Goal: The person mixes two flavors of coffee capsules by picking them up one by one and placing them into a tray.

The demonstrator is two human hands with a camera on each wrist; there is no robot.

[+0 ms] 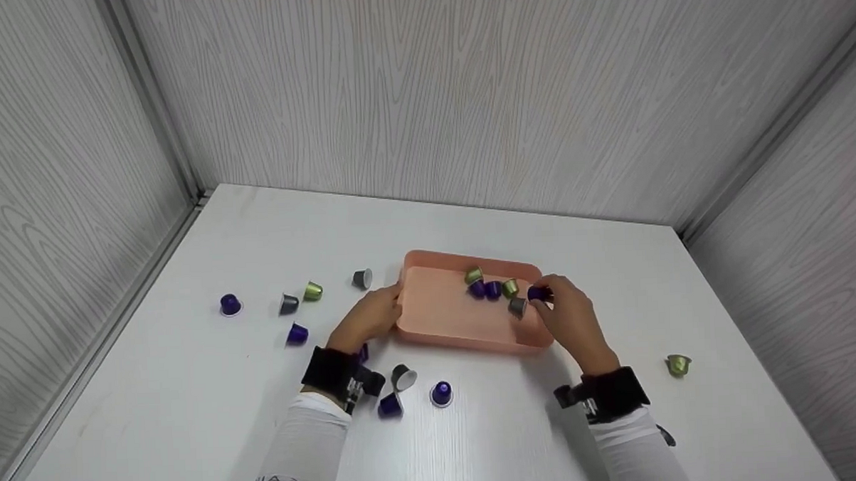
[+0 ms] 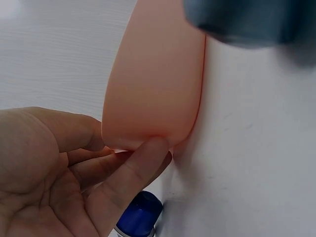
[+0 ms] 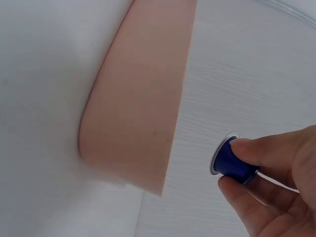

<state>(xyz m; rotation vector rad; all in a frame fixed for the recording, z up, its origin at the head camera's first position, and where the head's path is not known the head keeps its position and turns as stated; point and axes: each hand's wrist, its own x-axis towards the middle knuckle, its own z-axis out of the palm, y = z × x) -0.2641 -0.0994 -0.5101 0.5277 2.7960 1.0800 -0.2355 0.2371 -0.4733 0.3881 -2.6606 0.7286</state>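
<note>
Nearest me, loose capsules (image 1: 441, 393) lay on the desk (image 1: 191, 391). The left hand (image 1: 369, 318) braced the pink tray (image 1: 441, 318), fingers (image 2: 143, 163) pressed against its end wall. Beyond, the right hand (image 1: 572, 319) pinched a blue capsule (image 1: 537, 293) over the tray's far right corner. Released there, I judged it might clip the rim and roll off.

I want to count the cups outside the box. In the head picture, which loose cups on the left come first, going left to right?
Purple cup → grey cup → green cup → second grey cup, just left of the pink tray.
</note>
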